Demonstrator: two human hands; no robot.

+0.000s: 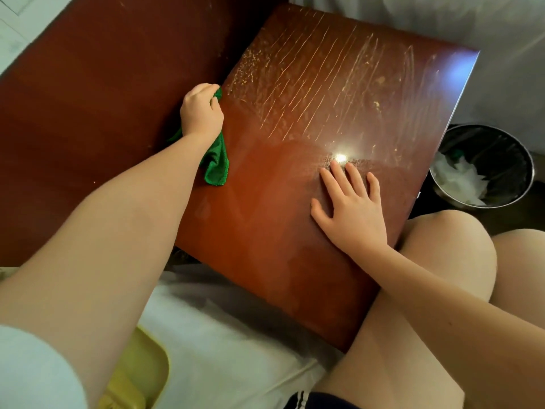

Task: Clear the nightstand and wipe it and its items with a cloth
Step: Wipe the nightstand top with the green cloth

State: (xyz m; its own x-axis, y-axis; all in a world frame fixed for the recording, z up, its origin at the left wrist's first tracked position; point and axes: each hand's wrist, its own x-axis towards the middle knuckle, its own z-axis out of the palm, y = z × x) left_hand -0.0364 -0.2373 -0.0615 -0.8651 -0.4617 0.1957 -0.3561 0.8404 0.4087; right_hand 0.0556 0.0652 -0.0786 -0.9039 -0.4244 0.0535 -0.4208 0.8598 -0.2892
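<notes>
The left hand (pixel 202 112) grips the green cloth (pixel 216 162) in a fist at the left edge of the bench (pixel 265 231). The right hand (pixel 352 208) lies flat on its near right, fingers spread. The far half looks dusty and streaked. Short strokes may smear it, and grit swept right could miss the bin (pixel 507 149).

Pale short sleeve (pixel 32 370); dark shorts (pixel 320 401) edged with white stripes
</notes>
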